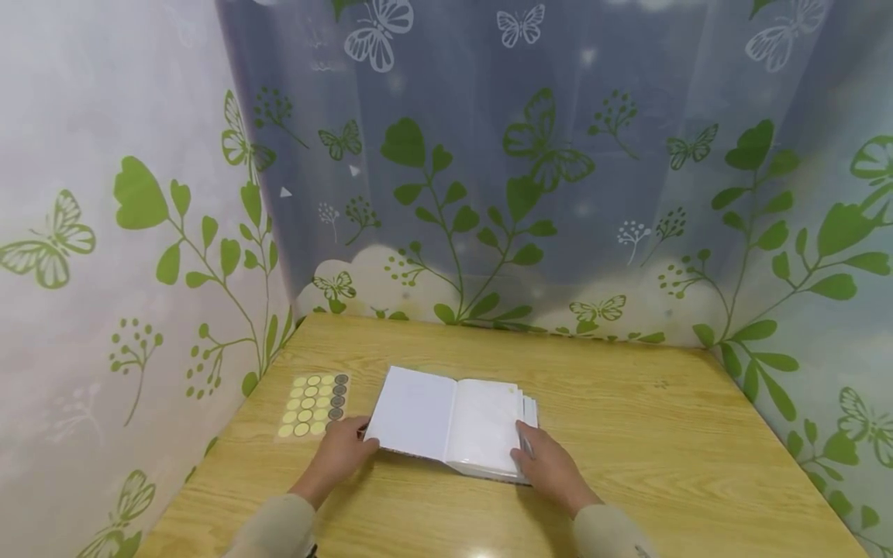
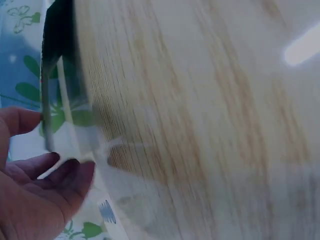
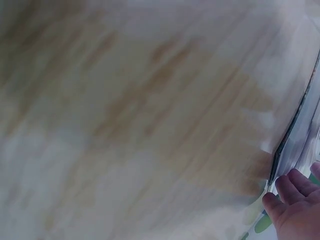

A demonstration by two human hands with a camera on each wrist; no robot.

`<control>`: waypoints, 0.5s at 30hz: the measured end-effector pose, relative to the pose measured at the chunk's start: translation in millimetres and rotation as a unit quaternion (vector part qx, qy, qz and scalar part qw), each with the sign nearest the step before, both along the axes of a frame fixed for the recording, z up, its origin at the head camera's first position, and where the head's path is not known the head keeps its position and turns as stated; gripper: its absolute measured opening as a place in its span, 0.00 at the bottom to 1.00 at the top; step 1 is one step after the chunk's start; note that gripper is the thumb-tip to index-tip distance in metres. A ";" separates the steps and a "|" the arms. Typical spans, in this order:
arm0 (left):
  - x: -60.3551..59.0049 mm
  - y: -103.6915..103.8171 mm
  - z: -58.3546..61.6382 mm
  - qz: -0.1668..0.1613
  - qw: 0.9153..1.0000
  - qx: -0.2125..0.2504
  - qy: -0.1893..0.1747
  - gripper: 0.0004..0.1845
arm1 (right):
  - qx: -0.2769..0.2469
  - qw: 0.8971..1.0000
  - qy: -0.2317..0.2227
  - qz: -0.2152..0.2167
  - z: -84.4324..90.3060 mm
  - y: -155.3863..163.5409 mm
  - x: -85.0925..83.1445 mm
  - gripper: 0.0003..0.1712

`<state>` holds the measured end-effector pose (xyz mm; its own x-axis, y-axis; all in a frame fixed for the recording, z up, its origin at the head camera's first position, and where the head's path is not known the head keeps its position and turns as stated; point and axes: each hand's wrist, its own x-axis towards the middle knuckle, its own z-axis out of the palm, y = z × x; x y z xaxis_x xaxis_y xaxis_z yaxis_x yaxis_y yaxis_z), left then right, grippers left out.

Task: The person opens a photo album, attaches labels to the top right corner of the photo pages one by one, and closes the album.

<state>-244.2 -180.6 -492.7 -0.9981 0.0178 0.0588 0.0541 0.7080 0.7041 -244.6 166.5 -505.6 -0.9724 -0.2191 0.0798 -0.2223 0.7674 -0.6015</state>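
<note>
An open book (image 1: 481, 426) with blank white pages lies on the wooden table in the head view. My left hand (image 1: 342, 449) pinches the outer edge of its opened front cover (image 1: 415, 411), thumb on top. In the left wrist view, the thumb and fingers of the left hand (image 2: 40, 195) are at the dark cover edge (image 2: 46, 100). My right hand (image 1: 547, 465) grips the right side of the page block, where several page edges fan out. The right wrist view has the right hand's fingers (image 3: 287, 190) against the book's (image 3: 300, 135) edge.
Left of the book, close to my left hand, lies a clear sheet (image 1: 307, 404) with rows of yellow and dark round discs. The wooden table (image 1: 663, 442) extends to the right. Curtains (image 1: 474, 194) with leaf and butterfly prints enclose the back and both sides.
</note>
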 end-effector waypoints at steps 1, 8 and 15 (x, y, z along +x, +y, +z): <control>-0.5 0.0 -0.4 -0.003 1.000 -0.015 -0.001 0.22 | -0.001 1.000 -0.001 -0.001 -0.3 -0.1 -0.5 0.30; -0.9 12.6 2.5 -0.023 0.998 -0.055 0.023 0.25 | -0.013 1.000 -0.019 -0.015 1.8 -0.7 0.2 0.30; -9.5 40.7 8.4 -0.065 0.993 -0.079 0.052 0.25 | -0.025 0.999 -0.020 -0.023 6.1 -1.2 -1.0 0.29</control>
<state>-253.7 -139.9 -484.3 -0.9754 0.1627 0.1487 0.2190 0.7917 0.5703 -245.6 165.3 -499.6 -0.9840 -0.1709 0.0506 -0.1626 0.7446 -0.6474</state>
